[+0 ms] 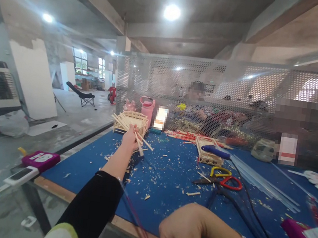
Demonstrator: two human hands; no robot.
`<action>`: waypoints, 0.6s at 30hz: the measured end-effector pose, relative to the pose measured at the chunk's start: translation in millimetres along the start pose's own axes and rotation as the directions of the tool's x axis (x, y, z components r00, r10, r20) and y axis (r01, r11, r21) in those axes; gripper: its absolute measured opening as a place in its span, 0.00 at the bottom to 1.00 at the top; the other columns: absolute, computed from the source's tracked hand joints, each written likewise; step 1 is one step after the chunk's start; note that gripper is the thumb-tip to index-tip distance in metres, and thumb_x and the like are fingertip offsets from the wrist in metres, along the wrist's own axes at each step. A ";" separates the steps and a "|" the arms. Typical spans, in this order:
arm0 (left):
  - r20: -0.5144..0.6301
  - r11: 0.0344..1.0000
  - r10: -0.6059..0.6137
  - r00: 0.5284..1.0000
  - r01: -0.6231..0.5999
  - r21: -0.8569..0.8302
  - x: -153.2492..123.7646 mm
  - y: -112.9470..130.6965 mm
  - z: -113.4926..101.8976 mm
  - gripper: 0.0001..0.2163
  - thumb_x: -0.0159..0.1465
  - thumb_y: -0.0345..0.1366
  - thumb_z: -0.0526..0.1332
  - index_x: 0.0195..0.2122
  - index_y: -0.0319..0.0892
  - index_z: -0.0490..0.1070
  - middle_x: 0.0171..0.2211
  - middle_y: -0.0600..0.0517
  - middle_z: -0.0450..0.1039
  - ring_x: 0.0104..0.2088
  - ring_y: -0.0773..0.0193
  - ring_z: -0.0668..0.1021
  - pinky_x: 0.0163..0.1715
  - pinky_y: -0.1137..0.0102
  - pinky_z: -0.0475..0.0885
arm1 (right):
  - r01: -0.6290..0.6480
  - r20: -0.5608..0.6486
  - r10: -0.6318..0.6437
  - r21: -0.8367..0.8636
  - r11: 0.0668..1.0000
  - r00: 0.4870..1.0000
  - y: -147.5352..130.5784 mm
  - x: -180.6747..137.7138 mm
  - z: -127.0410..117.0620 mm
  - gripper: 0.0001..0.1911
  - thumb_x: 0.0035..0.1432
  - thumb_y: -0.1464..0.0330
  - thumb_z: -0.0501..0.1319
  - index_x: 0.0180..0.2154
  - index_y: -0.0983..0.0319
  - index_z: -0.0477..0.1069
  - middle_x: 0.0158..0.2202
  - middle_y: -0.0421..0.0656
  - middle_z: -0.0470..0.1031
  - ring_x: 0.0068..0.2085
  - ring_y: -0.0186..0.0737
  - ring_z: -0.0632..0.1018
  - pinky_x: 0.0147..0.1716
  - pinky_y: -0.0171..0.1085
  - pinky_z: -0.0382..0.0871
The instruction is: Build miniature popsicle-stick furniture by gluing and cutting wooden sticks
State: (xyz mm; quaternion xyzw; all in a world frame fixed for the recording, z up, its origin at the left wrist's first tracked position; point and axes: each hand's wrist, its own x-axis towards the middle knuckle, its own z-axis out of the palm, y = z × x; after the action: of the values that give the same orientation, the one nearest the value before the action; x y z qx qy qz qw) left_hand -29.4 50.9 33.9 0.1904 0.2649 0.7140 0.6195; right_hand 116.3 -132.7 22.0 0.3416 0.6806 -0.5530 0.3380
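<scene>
My left hand is stretched out over the far left of the blue table mat and is closed round a bundle of thin wooden sticks, just in front of a small box-like stick frame. My right hand hangs near the front table edge, wrist bent, fingers curled down. What it holds, if anything, is hidden. A bangle sits on that wrist.
A second stick frame, a blue-handled glue gun with black cable, red and yellow handled pliers and clear glue sticks lie mid-table. Wood chips litter the mat. A perforated screen with people behind stands at the back.
</scene>
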 end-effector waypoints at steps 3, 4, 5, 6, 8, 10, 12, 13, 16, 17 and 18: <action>0.021 1.000 0.010 1.000 -0.010 -0.003 1.0 2.4 1.6 0.11 0.63 0.38 0.51 0.26 0.40 0.63 0.13 0.60 0.58 0.10 0.75 0.60 0.12 0.79 0.57 | -0.041 -0.067 0.041 -0.004 0.999 0.997 0.8 -10.1 -0.6 0.16 0.49 0.76 0.54 0.12 0.63 0.62 0.08 0.32 0.63 0.11 0.26 0.66 0.13 0.24 0.59; 0.019 1.000 0.025 0.999 -0.025 -0.011 2.3 4.8 1.7 0.11 0.64 0.37 0.51 0.25 0.40 0.62 0.13 0.60 0.59 0.11 0.75 0.61 0.14 0.79 0.59 | -0.038 -0.102 0.037 -0.011 0.999 0.994 1.7 -14.8 -1.2 0.16 0.48 0.76 0.55 0.12 0.63 0.62 0.08 0.32 0.63 0.11 0.25 0.66 0.13 0.24 0.58; 0.013 0.999 0.044 0.999 -0.043 -0.021 3.9 7.7 1.4 0.11 0.64 0.37 0.50 0.25 0.40 0.61 0.14 0.60 0.61 0.12 0.75 0.63 0.16 0.78 0.62 | -0.035 -0.136 0.032 -0.021 0.999 0.990 3.1 -19.5 -1.9 0.15 0.47 0.74 0.57 0.12 0.63 0.63 0.09 0.32 0.63 0.12 0.24 0.65 0.14 0.24 0.57; 0.006 0.998 0.062 0.998 -0.062 -0.031 5.6 10.6 0.9 0.11 0.64 0.37 0.49 0.26 0.41 0.61 0.16 0.59 0.63 0.14 0.75 0.65 0.19 0.78 0.64 | -0.035 -0.175 0.028 -0.035 0.999 0.984 5.2 -23.7 -2.8 0.14 0.46 0.73 0.58 0.12 0.63 0.63 0.09 0.32 0.63 0.12 0.24 0.65 0.14 0.24 0.57; -0.006 0.994 0.100 0.995 -0.101 -0.047 8.0 15.3 -0.3 0.11 0.65 0.37 0.48 0.28 0.41 0.62 0.20 0.57 0.68 0.18 0.74 0.70 0.25 0.75 0.68 | -0.035 -0.251 0.020 -0.059 0.998 0.968 11.0 -30.5 -4.9 0.12 0.44 0.72 0.60 0.12 0.63 0.63 0.09 0.31 0.63 0.12 0.24 0.64 0.14 0.25 0.56; -0.009 0.989 0.138 0.990 -0.139 -0.057 7.8 17.1 -0.8 0.10 0.65 0.37 0.48 0.29 0.41 0.62 0.22 0.56 0.69 0.22 0.72 0.72 0.28 0.74 0.69 | -0.027 -0.303 0.007 -0.060 0.998 0.953 16.6 -35.7 -6.5 0.11 0.41 0.70 0.62 0.13 0.63 0.64 0.09 0.31 0.62 0.12 0.24 0.63 0.13 0.24 0.55; 0.010 0.984 0.165 0.986 -0.164 -0.067 4.4 16.0 0.3 0.10 0.64 0.37 0.50 0.28 0.41 0.62 0.18 0.58 0.66 0.19 0.73 0.70 0.28 0.74 0.69 | 0.005 -0.321 -0.016 -0.033 0.999 0.947 18.3 -40.2 -6.0 0.11 0.40 0.69 0.63 0.13 0.63 0.63 0.09 0.31 0.62 0.12 0.23 0.62 0.12 0.24 0.54; 0.026 0.983 0.173 0.985 -0.171 -0.071 1.9 14.8 1.3 0.10 0.64 0.37 0.51 0.26 0.41 0.61 0.16 0.59 0.63 0.16 0.74 0.68 0.26 0.75 0.69 | 0.018 -0.314 -0.021 -0.010 1.000 0.949 16.7 -42.1 -4.7 0.11 0.41 0.69 0.62 0.14 0.63 0.64 0.09 0.31 0.62 0.11 0.23 0.62 0.12 0.23 0.54; 0.103 0.983 0.180 0.978 -0.174 -0.058 -5.8 10.8 5.4 0.09 0.62 0.36 0.55 0.25 0.41 0.61 0.13 0.61 0.57 0.12 0.76 0.62 0.20 0.78 0.65 | 0.019 -0.257 -0.010 0.032 0.999 0.966 3.8 -43.3 3.8 0.12 0.44 0.75 0.57 0.13 0.62 0.63 0.09 0.30 0.62 0.12 0.24 0.63 0.13 0.24 0.58; 0.123 0.983 0.182 0.976 -0.177 -0.049 -7.7 9.5 6.6 0.09 0.61 0.36 0.55 0.25 0.41 0.61 0.13 0.61 0.56 0.12 0.76 0.61 0.19 0.78 0.64 | -0.002 -0.221 0.002 0.000 1.000 0.975 -1.2 -41.0 7.7 0.13 0.44 0.78 0.55 0.12 0.62 0.62 0.09 0.30 0.61 0.12 0.24 0.63 0.14 0.24 0.59; 0.133 0.983 0.182 0.974 -0.178 -0.038 -9.1 8.1 7.4 0.09 0.61 0.36 0.56 0.25 0.41 0.61 0.13 0.61 0.56 0.12 0.76 0.61 0.18 0.79 0.63 | -0.022 -0.191 0.008 -0.072 0.997 0.982 -5.1 -37.1 11.9 0.15 0.43 0.81 0.54 0.11 0.62 0.61 0.08 0.29 0.59 0.11 0.25 0.62 0.14 0.24 0.58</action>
State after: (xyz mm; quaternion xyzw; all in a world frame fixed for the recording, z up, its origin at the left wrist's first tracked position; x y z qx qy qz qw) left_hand -29.9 42.2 45.3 0.2537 0.1946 0.7559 0.5713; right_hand 133.0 -148.6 53.8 0.3855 0.7271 -0.4898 0.2879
